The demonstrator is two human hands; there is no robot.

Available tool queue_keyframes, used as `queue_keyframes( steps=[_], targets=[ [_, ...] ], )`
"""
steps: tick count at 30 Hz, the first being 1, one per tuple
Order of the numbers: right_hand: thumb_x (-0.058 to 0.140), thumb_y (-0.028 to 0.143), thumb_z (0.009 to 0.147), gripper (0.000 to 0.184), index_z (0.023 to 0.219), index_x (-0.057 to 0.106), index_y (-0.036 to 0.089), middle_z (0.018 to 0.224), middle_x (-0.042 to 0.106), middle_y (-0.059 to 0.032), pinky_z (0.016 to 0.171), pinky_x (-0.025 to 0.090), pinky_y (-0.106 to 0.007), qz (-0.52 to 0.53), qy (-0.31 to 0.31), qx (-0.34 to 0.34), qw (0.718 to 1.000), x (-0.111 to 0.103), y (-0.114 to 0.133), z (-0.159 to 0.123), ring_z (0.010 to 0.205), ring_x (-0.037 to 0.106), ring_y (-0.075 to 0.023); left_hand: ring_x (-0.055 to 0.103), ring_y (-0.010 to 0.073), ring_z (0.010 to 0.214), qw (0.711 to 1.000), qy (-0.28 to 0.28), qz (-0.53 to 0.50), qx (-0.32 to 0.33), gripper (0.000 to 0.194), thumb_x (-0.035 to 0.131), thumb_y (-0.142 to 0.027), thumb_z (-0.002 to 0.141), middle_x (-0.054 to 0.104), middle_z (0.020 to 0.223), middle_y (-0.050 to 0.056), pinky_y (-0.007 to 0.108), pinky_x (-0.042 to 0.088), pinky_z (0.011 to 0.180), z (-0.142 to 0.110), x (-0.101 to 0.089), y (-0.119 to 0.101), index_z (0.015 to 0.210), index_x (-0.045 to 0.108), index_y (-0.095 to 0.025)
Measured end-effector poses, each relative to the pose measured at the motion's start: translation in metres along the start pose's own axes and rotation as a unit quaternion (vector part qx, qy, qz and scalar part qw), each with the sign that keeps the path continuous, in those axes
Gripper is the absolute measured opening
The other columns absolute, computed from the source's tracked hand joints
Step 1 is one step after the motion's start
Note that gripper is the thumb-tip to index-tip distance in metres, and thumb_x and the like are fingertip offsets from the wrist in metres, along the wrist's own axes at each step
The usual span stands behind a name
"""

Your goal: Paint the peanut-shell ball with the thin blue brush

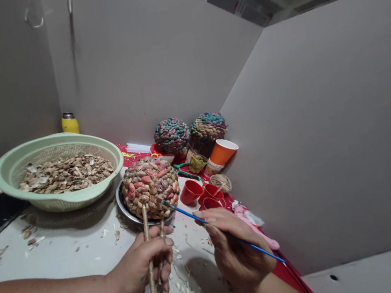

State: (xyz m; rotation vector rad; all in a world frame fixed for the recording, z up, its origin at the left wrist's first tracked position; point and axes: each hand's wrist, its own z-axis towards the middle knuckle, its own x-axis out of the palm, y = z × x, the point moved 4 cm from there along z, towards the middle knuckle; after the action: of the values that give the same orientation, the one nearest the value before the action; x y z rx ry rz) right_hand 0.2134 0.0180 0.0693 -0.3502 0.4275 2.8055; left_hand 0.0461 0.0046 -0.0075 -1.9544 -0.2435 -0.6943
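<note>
A ball covered in peanut shells [149, 185], partly tinted pink and purple, rests in or over a metal bowl [120, 206]. Two thin tan sticks [148, 246], seemingly wrapped in twine, stick out from its near side. My left hand [147, 260] is closed around these sticks. Between the thumb and fingers of my right hand [236, 243] is a slim blue paintbrush [189, 212]. Its bristle tip is at the lower right of the ball, seemingly touching the shells.
At left stands a green colander [63, 197] of shells, with a yellow bottle [70, 123] behind. Two painted shell balls [172, 135] sit at the back. Red cups [191, 192], an orange paper cup [223, 152], a twine roll [220, 183] and a pink tool [256, 226] line the right. Shell scraps litter the table.
</note>
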Motion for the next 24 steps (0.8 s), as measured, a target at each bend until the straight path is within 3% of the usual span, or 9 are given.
queue_keyframes(
  steps=[7, 12, 19, 24],
  targets=[
    [0.069, 0.004, 0.091, 0.02, 0.098, 0.075, 0.021, 0.087, 0.082, -0.0033, 0.074, 0.068, -0.032, -0.025, -0.027, 0.056, 0.998, -0.004, -0.006, -0.006, 0.078, 0.08, -0.0189, 0.045, 0.0081, 0.043, 1.0, 0.022, 0.0, 0.009, 0.038, 0.072, -0.038, 0.07, 0.058, 0.057, -0.008, 0.021, 0.05, 0.04, 0.002, 0.002, 0.001, 0.097, 0.05, -0.023],
    [0.068, -0.003, 0.09, 0.032, 0.109, 0.075, 0.022, 0.095, 0.084, -0.0045, 0.081, 0.068, -0.033, -0.025, -0.029, 0.018, 0.999, -0.006, -0.008, -0.006, 0.087, 0.082, -0.0194, 0.045, 0.0079, 0.042, 1.0, 0.014, 0.001, 0.004, 0.041, 0.073, -0.04, 0.068, 0.058, 0.057, -0.008, 0.021, 0.05, 0.04, 0.001, 0.002, -0.002, 0.099, 0.052, -0.022],
    [0.059, -0.005, 0.09, 0.043, 0.124, 0.068, 0.019, 0.11, 0.084, -0.0119, 0.085, 0.068, -0.035, -0.021, 0.107, -0.063, 0.992, -0.006, -0.003, -0.009, 0.1, 0.082, -0.0217, 0.047, 0.0092, 0.045, 1.0, 0.002, -0.01, -0.004, 0.055, 0.075, -0.041, 0.068, 0.062, 0.06, -0.008, 0.022, 0.049, 0.041, -0.001, 0.0, 0.0, 0.111, 0.047, -0.021],
    [0.058, -0.007, 0.089, 0.044, 0.125, 0.066, 0.017, 0.114, 0.083, -0.0142, 0.09, 0.067, -0.034, -0.035, 0.118, -0.077, 0.989, -0.011, 0.001, -0.012, 0.106, 0.081, -0.0206, 0.046, 0.0092, 0.044, 1.0, 0.012, -0.013, 0.004, 0.057, 0.074, -0.039, 0.071, 0.061, 0.059, -0.008, 0.022, 0.05, 0.042, 0.001, 0.0, 0.003, 0.117, 0.046, -0.02]
  ],
)
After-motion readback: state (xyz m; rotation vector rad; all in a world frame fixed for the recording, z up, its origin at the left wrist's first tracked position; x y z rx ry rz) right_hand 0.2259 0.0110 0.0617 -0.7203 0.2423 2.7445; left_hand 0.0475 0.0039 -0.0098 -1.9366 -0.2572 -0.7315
